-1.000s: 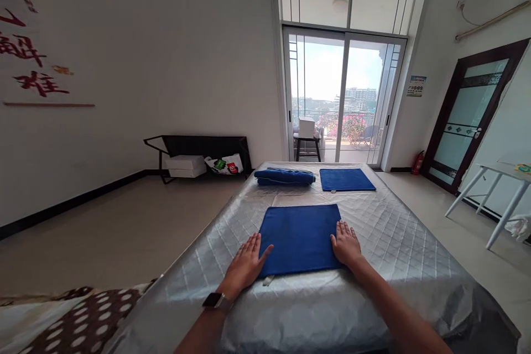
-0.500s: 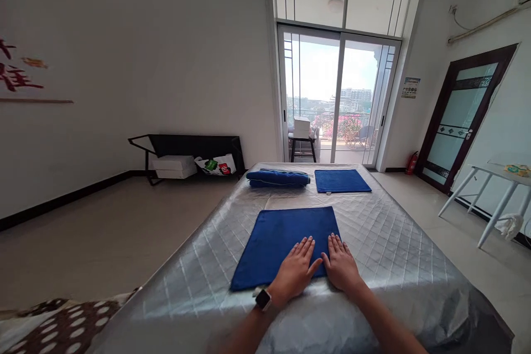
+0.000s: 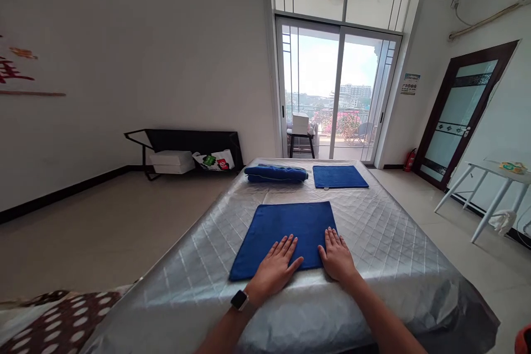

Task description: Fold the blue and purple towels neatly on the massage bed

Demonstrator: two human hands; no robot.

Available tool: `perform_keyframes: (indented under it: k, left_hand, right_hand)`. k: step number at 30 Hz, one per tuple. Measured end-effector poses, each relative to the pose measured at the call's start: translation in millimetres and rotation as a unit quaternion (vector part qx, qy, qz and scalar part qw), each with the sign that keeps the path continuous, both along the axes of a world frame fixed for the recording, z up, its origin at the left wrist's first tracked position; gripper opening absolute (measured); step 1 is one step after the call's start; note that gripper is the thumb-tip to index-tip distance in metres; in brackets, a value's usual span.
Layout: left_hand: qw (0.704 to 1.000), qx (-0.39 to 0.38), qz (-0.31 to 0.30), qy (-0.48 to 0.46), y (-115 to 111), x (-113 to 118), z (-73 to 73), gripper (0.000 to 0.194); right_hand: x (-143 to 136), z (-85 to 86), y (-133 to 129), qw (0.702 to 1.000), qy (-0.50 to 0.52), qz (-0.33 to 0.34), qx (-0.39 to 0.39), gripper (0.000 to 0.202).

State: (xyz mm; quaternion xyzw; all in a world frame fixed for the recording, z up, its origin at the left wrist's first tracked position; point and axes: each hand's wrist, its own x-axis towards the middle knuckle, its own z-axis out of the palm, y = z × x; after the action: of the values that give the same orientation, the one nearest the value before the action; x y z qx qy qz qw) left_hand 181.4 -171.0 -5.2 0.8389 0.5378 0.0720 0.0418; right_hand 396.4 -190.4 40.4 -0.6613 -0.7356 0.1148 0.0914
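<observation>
A flat blue cloth (image 3: 286, 221) lies on the silver quilted cover (image 3: 199, 265) in front of me. My left hand (image 3: 276, 265) rests palm down on the cloth's near part, its fingers slightly spread and a watch (image 3: 239, 300) on the wrist. Palm down as well, my right hand (image 3: 337, 256) lies at the cloth's right edge with its fingers stretched out. Neither hand grips anything. Farther back are a rolled or folded blue cloth bundle (image 3: 276, 173) on the left and a second flat blue cloth (image 3: 340, 176) on the right.
A black rack (image 3: 191, 138) with a white box (image 3: 171, 160) and a printed bag (image 3: 214, 160) stands by the left wall. On the right is a light stool (image 3: 493, 174). Brown polka-dot fabric (image 3: 66, 321) lies at lower left. Glass sliding doors (image 3: 313, 77) are behind the covered surface.
My left hand has slid left across the cloth, away from my right hand, and the gap between them has widened. The whole view has shifted slightly.
</observation>
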Motion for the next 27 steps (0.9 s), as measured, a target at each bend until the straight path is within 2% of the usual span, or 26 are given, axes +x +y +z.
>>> perform_keyframes:
  k: [4,9,14,20,24,27]
  left_hand:
    - [0.999,-0.024,0.025,0.004,-2,-39,1.0,0.074]
    - [0.998,-0.026,0.061,0.002,-3,-83,-5.1,0.075]
    - [0.998,-0.022,0.062,-0.003,-5,-92,-6.2,0.076]
    - [0.997,-0.058,0.056,-0.007,-7,-90,7.2,0.077]
    - [0.995,-0.087,0.037,-0.015,-12,-114,19.5,0.074]
    - [0.994,-0.087,0.048,-0.035,-22,-135,31.5,0.067]
  right_hand:
    - [0,1.9,-1,1.000,-0.002,-0.001,-0.002,0.066]
    - [0,4.3,-2,1.000,-0.009,-0.002,-0.005,0.067]
    - [0,7.2,-2,1.000,-0.018,0.002,-0.008,0.066]
    - [5,6.9,-2,1.000,-0.020,0.015,-0.015,0.066]
    - [23,7.9,-8,0.999,-0.014,0.044,-0.020,0.064]
    - [41,14.3,-17,0.997,-0.006,0.075,0.010,0.055]
